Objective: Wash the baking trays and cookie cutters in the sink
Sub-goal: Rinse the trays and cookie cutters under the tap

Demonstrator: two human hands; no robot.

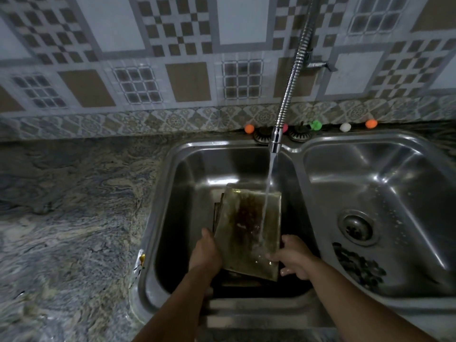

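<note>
**Greasy tray held under the running tap**

Going left to right, the marbled counter [61, 206] lies at 9 o'clock of the double sink [158, 218]. In the left basin the left hand [206, 253] grips the near-left edge of a baking tray [249, 230], thumb up along the rim and fingers wrapped out of sight behind it. The tray is tilted, its far end toward 12 o'clock and raised against the basin's back, its face turned to the camera. More dark trays [218, 213] seem stacked beneath it, showing at its left edge; I cannot tell how many. Water [267, 191] falls from the tap [276, 141] at 12 o'clock and strikes the tray's right half. The right hand [293, 260] holds the near-right corner, thumb on top, fingers curled below.

As for handling, the tray looks like thin stiff metal, probably light, and not fragile. A brown baked-on stain runs down its middle, and with water sheeting over the grease it is likely slippery. The rims are the sensible place to hold, one hand on each side as now, with thumbs hooked over the lip so it cannot slide into the basin.

The right basin at 3 o'clock holds a drain [356, 228] and dark bits [357, 265] near it; whether these are cutters is unclear. Small coloured balls [249, 128] sit along the back ledge.

No brand, label or writing can be read anywhere.
</note>
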